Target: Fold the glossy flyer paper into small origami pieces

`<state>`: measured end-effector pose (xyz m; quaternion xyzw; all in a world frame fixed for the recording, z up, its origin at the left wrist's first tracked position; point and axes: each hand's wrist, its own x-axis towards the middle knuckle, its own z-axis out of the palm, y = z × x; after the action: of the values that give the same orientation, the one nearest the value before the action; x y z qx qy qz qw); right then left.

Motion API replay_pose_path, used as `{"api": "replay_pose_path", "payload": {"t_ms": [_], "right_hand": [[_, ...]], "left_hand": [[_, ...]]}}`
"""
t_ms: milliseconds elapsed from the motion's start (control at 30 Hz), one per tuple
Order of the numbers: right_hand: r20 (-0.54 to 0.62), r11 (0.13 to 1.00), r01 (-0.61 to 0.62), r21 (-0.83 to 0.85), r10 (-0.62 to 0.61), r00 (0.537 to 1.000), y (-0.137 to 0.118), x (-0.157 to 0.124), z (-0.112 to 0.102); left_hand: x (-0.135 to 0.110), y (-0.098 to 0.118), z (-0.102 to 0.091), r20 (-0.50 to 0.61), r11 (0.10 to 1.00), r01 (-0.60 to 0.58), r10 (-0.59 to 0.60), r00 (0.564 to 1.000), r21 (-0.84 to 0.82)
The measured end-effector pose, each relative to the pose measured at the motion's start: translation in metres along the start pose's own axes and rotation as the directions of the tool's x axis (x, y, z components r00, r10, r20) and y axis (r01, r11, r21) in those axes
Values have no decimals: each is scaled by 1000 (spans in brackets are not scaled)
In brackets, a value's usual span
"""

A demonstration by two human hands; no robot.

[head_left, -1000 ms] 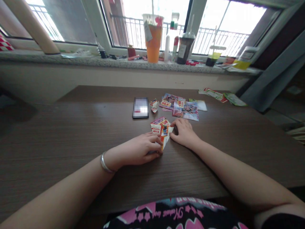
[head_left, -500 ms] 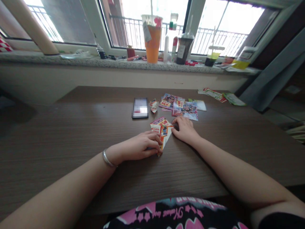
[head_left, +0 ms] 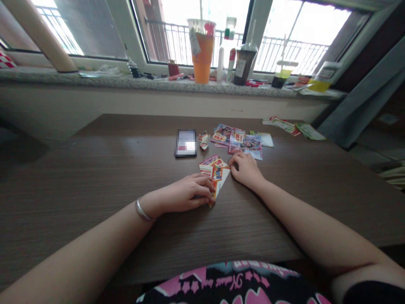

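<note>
A folded, brightly printed paper leaflet (head_left: 215, 174) lies on the brown wooden table (head_left: 95, 181) in front of me. My left hand (head_left: 186, 194), with a silver bracelet on the wrist, presses down on the paper's near left corner with curled fingers. My right hand (head_left: 245, 169) rests at the paper's right edge, fingertips pinching or pressing the fold.
Behind the paper lie a phone (head_left: 186, 143), a small folded scrap (head_left: 204, 139) and several printed leaflets (head_left: 242, 141). More leaflets (head_left: 294, 126) sit at the far right. The window sill (head_left: 158, 82) carries an orange cup (head_left: 202, 52), bottles and small items.
My right hand has slid slightly up and left along the paper's right edge. The left hand has barely moved.
</note>
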<state>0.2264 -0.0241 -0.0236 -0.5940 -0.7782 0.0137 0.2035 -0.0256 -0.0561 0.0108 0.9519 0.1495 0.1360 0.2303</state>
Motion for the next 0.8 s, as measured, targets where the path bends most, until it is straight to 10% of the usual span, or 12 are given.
{"api": "replay_pose_path", "payload": {"t_ms": [567, 800], "right_hand": [[64, 964, 254, 77, -259, 964, -11, -9, -8], [100, 957, 281, 64, -287, 953, -11, -11, -9]], "left_hand": [[0, -10, 8, -102, 999, 6, -10, 995, -40], [-4, -14, 10, -166, 951, 251, -223, 961, 181]]}}
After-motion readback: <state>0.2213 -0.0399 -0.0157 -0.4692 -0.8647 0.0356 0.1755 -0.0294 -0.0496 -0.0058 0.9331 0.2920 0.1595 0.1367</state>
